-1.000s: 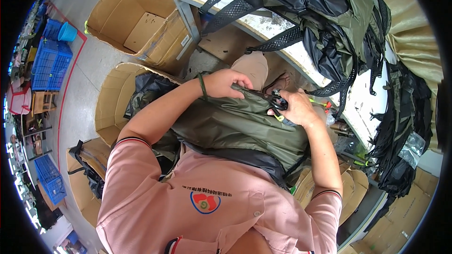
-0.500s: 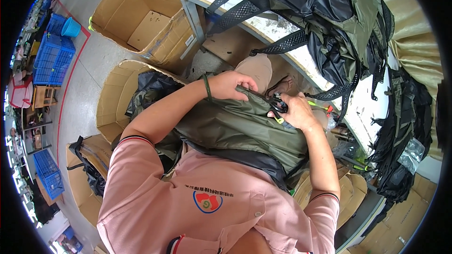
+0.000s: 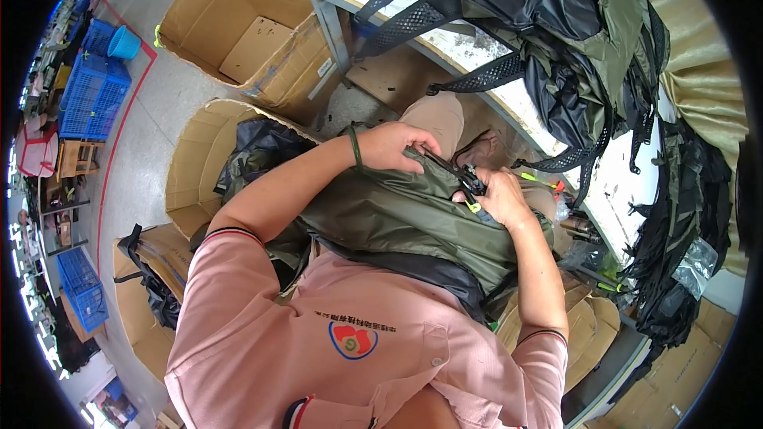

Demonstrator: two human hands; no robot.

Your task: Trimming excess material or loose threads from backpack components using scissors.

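An olive-green bag of thin shiny fabric [image 3: 389, 206] with a black lining edge lies across my lap. My left hand [image 3: 395, 147], with a dark green bangle at its wrist, pinches the bag's far edge between thumb and fingers. To its right, my right hand [image 3: 502, 197] is closed around a small black piece [image 3: 473, 183] at the same edge. A yellow-green bit shows by its thumb. Fingers hide part of the black piece, so its exact kind is unclear.
Black and olive bags with mesh straps [image 3: 548, 40] are heaped on the worn white table [image 3: 501, 56] at the far right. Dark straps [image 3: 675, 254] hang at the right. Cardboard boxes [image 3: 238, 24] stand at the left, one holding dark fabric. Blue crates [image 3: 95, 87] are farther left.
Both hands keep their hold at the bag's edge. The whole view has shifted very slightly; little else differs.
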